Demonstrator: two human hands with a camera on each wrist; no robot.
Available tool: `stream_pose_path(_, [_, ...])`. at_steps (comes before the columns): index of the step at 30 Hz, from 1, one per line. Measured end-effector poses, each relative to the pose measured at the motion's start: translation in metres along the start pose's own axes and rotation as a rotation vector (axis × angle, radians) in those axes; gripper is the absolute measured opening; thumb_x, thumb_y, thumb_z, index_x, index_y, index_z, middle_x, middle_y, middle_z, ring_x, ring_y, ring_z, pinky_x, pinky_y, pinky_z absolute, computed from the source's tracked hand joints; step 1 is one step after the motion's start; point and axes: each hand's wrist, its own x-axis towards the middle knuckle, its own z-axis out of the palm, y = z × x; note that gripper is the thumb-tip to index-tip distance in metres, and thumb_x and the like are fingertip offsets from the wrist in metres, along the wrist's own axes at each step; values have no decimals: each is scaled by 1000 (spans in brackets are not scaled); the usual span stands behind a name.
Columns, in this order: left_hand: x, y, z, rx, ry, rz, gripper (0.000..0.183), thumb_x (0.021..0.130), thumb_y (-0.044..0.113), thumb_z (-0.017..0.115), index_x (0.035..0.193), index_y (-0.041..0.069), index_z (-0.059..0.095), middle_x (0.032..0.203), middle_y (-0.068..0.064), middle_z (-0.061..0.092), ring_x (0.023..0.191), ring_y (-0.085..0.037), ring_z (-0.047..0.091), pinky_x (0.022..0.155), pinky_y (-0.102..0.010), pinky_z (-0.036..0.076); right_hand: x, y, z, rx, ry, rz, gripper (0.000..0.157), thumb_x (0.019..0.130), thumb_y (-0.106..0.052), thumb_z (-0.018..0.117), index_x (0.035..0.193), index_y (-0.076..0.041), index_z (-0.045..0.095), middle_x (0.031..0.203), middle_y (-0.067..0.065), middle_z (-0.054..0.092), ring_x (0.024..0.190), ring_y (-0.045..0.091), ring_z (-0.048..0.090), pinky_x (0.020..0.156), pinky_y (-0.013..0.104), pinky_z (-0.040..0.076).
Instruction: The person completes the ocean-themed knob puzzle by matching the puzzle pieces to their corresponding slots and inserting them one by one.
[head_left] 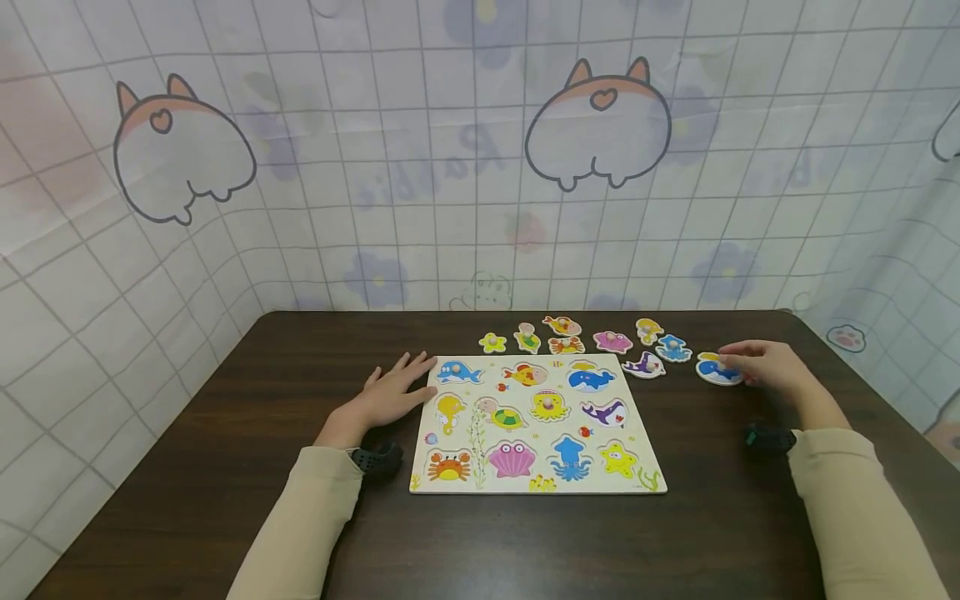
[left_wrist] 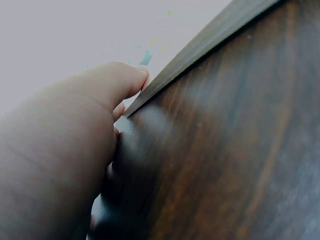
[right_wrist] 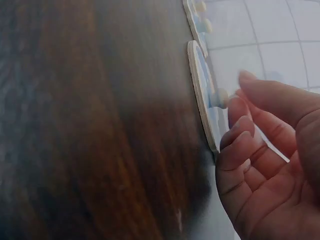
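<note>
My left hand (head_left: 381, 402) lies at the left edge of the wooden puzzle board (head_left: 539, 492), fingers spread and the thumb (left_wrist: 132, 80) on the board's edge. At the right, my right hand (head_left: 770, 367) reaches over the blue whale piece (head_left: 716, 371), which lies flat on the table. In the right wrist view, the thumb and bent fingers are close to the whale's knob (right_wrist: 220, 98), with a gap visible between thumb and knob. A blue dolphin piece (head_left: 459, 374) and a yellow octopus piece (head_left: 549, 407) sit in the board with their knobs showing.
Behind the board lie a star piece (head_left: 492, 342), turtle (head_left: 528, 340), fish (head_left: 562, 326), crab (head_left: 566, 347), pink shell (head_left: 612, 342), seahorse (head_left: 648, 331), squid (head_left: 673, 349) and purple dolphin (head_left: 644, 366). A patterned cloth (head_left: 450, 250) hangs behind the dark table (head_left: 525, 550).
</note>
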Motion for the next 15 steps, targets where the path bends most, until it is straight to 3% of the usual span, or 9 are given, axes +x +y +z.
stream_pose_path(15, [1, 0, 0, 3, 5, -5, 68, 108, 42, 51, 165, 13, 27, 170, -14, 15, 156, -38, 3, 117, -68, -5, 9, 10, 1, -43, -30, 55, 52, 101, -25, 67, 128, 19, 58, 115, 35, 59, 82, 28, 56, 66, 28, 53])
